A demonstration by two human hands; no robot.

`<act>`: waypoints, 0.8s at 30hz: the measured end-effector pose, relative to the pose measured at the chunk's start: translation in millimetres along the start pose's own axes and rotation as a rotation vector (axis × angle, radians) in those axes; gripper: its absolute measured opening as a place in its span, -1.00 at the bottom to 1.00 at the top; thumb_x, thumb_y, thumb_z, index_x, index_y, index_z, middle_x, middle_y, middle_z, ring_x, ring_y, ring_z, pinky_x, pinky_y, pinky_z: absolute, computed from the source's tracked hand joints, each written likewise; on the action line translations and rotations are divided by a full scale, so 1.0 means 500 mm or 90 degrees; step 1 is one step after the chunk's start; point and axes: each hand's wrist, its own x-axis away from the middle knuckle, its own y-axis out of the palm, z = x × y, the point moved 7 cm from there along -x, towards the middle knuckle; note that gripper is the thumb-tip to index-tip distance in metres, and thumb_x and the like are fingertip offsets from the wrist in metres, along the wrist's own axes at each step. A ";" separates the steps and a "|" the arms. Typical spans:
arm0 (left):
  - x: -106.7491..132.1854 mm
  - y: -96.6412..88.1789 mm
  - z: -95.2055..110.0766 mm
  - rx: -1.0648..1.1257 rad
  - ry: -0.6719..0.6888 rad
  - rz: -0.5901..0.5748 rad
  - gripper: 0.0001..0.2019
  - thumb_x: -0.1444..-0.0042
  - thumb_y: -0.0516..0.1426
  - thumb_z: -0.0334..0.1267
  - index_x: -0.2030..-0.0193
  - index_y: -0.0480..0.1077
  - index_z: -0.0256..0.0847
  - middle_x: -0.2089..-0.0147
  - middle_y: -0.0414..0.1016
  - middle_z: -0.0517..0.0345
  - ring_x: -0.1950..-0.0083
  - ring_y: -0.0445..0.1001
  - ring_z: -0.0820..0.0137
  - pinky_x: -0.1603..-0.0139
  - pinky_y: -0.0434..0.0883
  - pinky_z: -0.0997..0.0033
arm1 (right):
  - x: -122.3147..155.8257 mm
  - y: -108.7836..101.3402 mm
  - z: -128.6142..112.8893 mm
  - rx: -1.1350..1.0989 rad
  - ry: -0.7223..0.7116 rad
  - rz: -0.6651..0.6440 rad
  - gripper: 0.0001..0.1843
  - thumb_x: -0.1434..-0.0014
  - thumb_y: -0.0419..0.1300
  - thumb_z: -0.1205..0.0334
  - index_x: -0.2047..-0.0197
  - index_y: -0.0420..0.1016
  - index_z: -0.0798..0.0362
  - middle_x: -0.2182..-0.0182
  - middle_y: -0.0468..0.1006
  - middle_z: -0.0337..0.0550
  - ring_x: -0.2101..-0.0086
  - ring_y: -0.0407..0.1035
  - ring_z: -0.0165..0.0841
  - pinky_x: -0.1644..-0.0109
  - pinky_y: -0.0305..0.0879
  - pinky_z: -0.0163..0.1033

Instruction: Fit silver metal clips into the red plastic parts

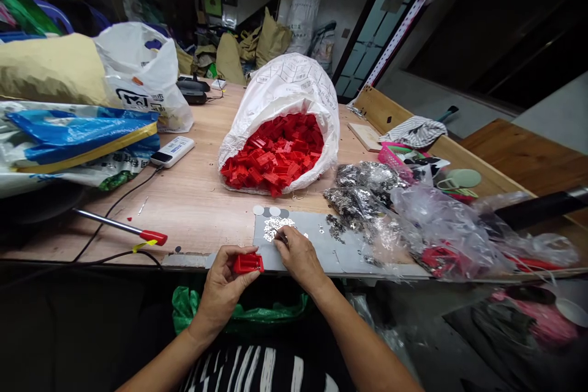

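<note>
My left hand (pixel 223 285) grips a small red plastic battery case (pixel 248 263), its open, channelled side facing up, just over the table's front edge. A bit of metal shows at the case's right end. To its right, my right hand (pixel 296 255) has thumb and fingers pinched together at a pile of small shiny metal pieces (pixel 271 228). Whatever is between those fingertips is too small to make out. The pile lies on a grey sheet (pixel 316 257). Behind it, a white woven sack (pixel 294 82) lies on its side, its mouth full of red plastic cases (pixel 275 153).
Clear bags of metal parts (pixel 362 196) and a pink basket (pixel 395 156) crowd the right. A red-tipped metal rod (pixel 122 223), a white power bank (pixel 173 152) with a cable and stacked bags (pixel 87 135) lie left. A green bag (pixel 271 312) hangs below the edge.
</note>
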 end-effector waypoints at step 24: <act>0.015 0.047 0.005 0.002 -0.039 -0.119 -0.58 -0.04 0.23 -0.31 -0.09 0.38 -0.07 -0.01 0.50 0.11 -0.02 0.48 0.31 -0.09 0.37 0.38 | 0.080 0.014 -0.026 -0.553 0.140 -0.141 -0.73 -0.08 0.24 0.05 0.32 0.28 0.03 0.50 0.36 -0.36 0.56 0.14 -0.52 0.51 0.06 -0.40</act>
